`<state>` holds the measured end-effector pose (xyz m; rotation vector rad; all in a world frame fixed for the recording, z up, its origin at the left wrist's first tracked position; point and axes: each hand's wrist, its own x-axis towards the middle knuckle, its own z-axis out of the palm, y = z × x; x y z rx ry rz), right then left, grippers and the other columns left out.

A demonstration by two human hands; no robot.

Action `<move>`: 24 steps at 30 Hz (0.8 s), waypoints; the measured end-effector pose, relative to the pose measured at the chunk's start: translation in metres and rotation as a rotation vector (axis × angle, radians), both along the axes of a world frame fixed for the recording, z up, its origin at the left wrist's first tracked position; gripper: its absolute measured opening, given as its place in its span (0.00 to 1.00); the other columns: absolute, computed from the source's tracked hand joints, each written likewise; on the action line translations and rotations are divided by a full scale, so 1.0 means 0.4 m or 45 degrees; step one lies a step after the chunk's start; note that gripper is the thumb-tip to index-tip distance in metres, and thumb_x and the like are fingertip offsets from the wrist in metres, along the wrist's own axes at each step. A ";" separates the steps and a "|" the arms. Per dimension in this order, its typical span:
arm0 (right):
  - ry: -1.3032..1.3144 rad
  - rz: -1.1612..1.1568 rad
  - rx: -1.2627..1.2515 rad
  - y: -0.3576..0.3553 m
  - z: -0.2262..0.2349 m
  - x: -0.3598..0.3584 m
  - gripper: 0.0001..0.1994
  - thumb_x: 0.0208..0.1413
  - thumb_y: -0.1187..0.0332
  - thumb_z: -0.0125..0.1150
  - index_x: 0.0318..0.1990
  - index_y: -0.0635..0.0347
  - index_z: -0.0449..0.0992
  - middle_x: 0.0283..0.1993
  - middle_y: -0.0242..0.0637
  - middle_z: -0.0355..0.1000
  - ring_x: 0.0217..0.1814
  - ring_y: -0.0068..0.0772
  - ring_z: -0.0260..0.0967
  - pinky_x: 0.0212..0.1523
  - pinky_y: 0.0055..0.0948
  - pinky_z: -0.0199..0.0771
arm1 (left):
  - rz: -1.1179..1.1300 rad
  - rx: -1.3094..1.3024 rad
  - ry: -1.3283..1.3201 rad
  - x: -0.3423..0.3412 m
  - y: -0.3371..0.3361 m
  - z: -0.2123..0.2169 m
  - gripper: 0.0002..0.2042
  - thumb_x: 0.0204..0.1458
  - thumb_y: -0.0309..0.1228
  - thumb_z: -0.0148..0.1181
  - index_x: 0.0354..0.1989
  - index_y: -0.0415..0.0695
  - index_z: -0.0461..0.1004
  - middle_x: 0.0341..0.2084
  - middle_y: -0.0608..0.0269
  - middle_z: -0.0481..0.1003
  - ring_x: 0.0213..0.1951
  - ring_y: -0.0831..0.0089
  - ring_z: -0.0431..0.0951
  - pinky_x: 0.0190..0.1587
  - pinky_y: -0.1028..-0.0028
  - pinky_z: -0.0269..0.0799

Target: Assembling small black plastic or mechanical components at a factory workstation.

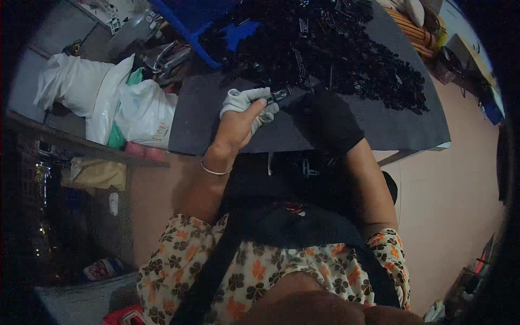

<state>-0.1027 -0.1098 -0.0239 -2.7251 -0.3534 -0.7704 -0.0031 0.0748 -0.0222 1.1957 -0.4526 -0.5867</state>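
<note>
The picture is dim and has a blue, cold tint. The corners are black, because the round fisheye lens cuts them off. Straight lines bend near the rim, like the edge of the grey table (379, 135) on the right. The white bags (108, 97) at the far left are the brightest spot and look a bit washed out. The far heap of black parts (346, 49) is so dark that single pieces melt together. The black glove on the right hand (325, 122) shows almost no detail. The left side is deep in shadow. Everything looks soft and grainy.
</note>
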 end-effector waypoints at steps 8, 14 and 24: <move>0.079 -0.020 -0.031 -0.003 -0.002 -0.011 0.10 0.45 0.65 0.55 0.37 0.51 0.77 0.29 0.41 0.71 0.34 0.45 0.68 0.35 0.41 0.69 | 0.075 0.306 -0.436 -0.025 -0.009 0.002 0.15 0.49 0.18 0.52 0.47 0.33 0.64 0.37 0.54 0.72 0.37 0.70 0.76 0.33 0.77 0.75; -0.045 0.124 0.482 0.030 0.002 -0.040 0.10 0.44 0.65 0.59 0.31 0.60 0.72 0.32 0.43 0.71 0.37 0.46 0.68 0.36 0.40 0.70 | -0.037 0.330 -0.548 -0.067 -0.006 0.023 0.14 0.48 0.18 0.52 0.45 0.34 0.67 0.38 0.57 0.72 0.32 0.75 0.75 0.33 0.78 0.74; -0.194 0.134 0.019 0.044 0.028 -0.069 0.10 0.41 0.68 0.60 0.33 0.59 0.73 0.36 0.43 0.70 0.36 0.44 0.68 0.35 0.37 0.69 | -0.042 0.443 -0.561 -0.105 0.000 0.071 0.11 0.48 0.20 0.56 0.41 0.37 0.70 0.32 0.60 0.74 0.25 0.81 0.73 0.26 0.82 0.71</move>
